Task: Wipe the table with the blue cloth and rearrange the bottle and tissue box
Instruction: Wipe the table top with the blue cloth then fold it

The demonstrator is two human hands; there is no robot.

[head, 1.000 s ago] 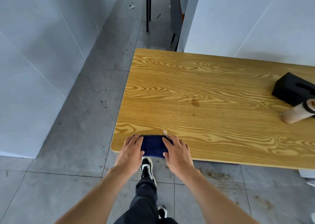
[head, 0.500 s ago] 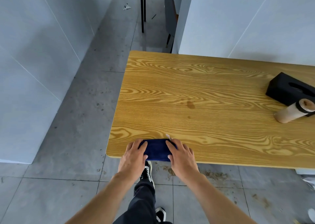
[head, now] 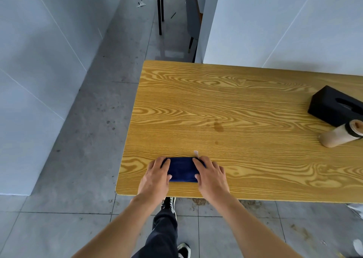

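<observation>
A folded blue cloth (head: 182, 169) lies flat on the wooden table (head: 235, 104), near its front left corner. My left hand (head: 156, 176) presses down on the cloth's left end and my right hand (head: 211, 176) presses on its right end, fingers spread. A small pale tag sticks out at the cloth's far right corner. At the right edge of the view a black tissue box (head: 336, 108) rests on the table. Just in front of it lies a beige bottle (head: 340, 135) with a black band, on its side.
A small dark stain (head: 218, 126) marks the table's middle. White panels stand behind the table and along the left. Grey tiled floor runs to the left, with chair legs (head: 160, 12) at the back. My leg and shoes are under the table's front edge.
Both hands have pushed the blue cloth away from the front edge, further onto the table. The bottle and tissue box have not moved.
</observation>
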